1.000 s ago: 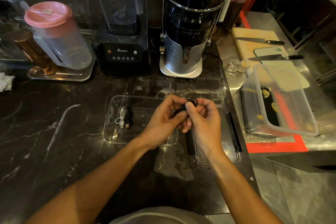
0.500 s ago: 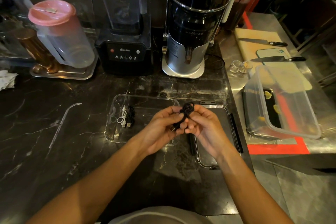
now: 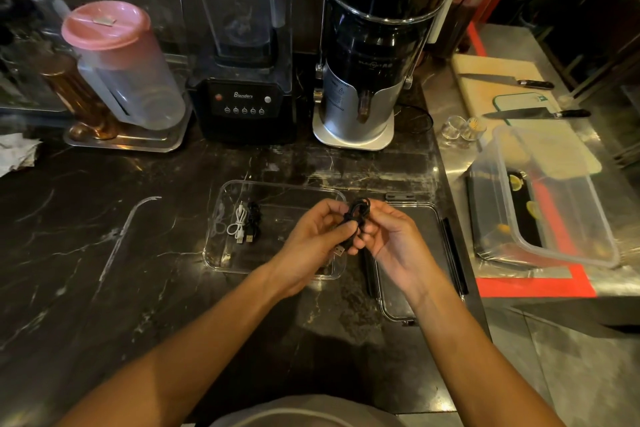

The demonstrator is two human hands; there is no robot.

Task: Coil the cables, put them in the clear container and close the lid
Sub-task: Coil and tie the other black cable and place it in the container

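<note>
Black cable held above the counter, bunched into a small bundle between both hands. Left hand curled around the lower part of the bundle, with the metal USB plug sticking out just below its fingers. Right hand pinching the upper loops, fingers bent, palm turned partly up. Bundle long axis roughly upright, loops at the top, plug at the bottom. Clear container open, lying just to the left of the fingers and partly under the left hand; so probably the left hand nearer for the drop. Inside it, well left of the fingers, already a coiled white cable and a second black one side by side. Lid flat on the counter under the right hand, not yet on. Coil looks tight and thin, glossy, perhaps not yet fully secured.
</note>
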